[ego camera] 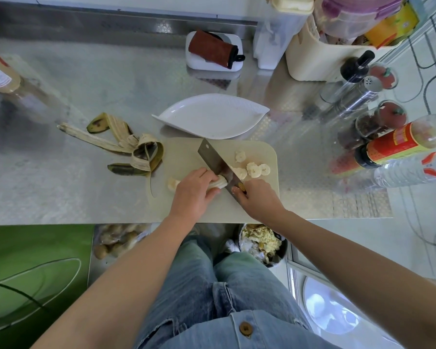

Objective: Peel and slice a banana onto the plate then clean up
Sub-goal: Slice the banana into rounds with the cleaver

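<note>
L grip (193, 192) curled round banana (219, 183); R grip (258, 196) clasps cleaver (213, 159), blade touching banana.

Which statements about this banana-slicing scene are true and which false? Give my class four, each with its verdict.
1. The white plate holds banana slices. False: it holds none; the slices lie on the cutting board.
2. The right hand grips the cleaver. True.
3. The left hand holds the banana down on the cutting board. True.
4. The peel lies right of the cutting board. False: it lies to its left, on the counter.
</note>
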{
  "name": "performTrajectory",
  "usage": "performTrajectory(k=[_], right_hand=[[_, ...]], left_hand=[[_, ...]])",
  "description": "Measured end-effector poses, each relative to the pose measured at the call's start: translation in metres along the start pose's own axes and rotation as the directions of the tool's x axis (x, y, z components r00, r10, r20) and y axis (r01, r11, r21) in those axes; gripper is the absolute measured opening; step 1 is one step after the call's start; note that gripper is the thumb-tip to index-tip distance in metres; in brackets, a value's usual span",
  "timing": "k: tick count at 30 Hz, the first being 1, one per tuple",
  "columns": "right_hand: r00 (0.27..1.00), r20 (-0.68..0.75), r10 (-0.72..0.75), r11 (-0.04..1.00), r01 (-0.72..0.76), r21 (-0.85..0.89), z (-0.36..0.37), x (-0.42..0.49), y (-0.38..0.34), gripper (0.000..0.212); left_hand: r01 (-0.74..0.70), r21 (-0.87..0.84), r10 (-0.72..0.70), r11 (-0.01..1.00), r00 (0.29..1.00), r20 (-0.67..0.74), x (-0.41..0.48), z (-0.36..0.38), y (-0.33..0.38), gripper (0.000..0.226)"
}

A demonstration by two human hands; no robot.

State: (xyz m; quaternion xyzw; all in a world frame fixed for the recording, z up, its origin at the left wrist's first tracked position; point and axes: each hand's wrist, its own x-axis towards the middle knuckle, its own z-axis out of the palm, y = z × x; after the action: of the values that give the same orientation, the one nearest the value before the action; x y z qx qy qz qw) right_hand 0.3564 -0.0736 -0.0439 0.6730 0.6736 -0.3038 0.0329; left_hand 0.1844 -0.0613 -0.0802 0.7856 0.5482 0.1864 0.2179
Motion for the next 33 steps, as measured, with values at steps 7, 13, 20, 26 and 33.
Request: performTrajectory(k=[7, 13, 20, 26, 33], right_hand=[[0.999, -0.030, -0.027, 0.998, 0.028, 0.051, -0.020, -0.003, 0.004, 0.046], [0.999, 0.020, -0.036, 0.999, 0.036, -0.010, -0.030, -0.006, 0.003, 0.043], [0.999, 0.041, -0.020, 0.999, 0.021, -0.038, -0.026, -0.006, 0.000, 0.045], [1.000, 0.015, 0.000, 1.000, 0.000, -0.013, -0.009, -0.002, -0.006, 0.039], [1.000, -0.024, -0.021, 0.999, 0.022, 0.025, -0.008, -0.001, -0.005, 0.045]], left_hand=[[-0.012, 0.024, 0.012, 1.000, 1.000, -0.009, -0.007, -0.003, -0.008, 0.036], [-0.011, 0.043, 0.011, 0.999, 1.000, -0.012, -0.008, -0.004, -0.007, 0.031], [-0.008, 0.046, 0.009, 0.999, 1.000, -0.013, -0.007, -0.004, -0.006, 0.031], [-0.009, 0.052, 0.010, 0.999, 1.000, -0.025, -0.006, -0.004, -0.005, 0.032], [-0.010, 0.042, 0.011, 0.999, 0.999, -0.032, -0.007, -0.004, -0.005, 0.031]])
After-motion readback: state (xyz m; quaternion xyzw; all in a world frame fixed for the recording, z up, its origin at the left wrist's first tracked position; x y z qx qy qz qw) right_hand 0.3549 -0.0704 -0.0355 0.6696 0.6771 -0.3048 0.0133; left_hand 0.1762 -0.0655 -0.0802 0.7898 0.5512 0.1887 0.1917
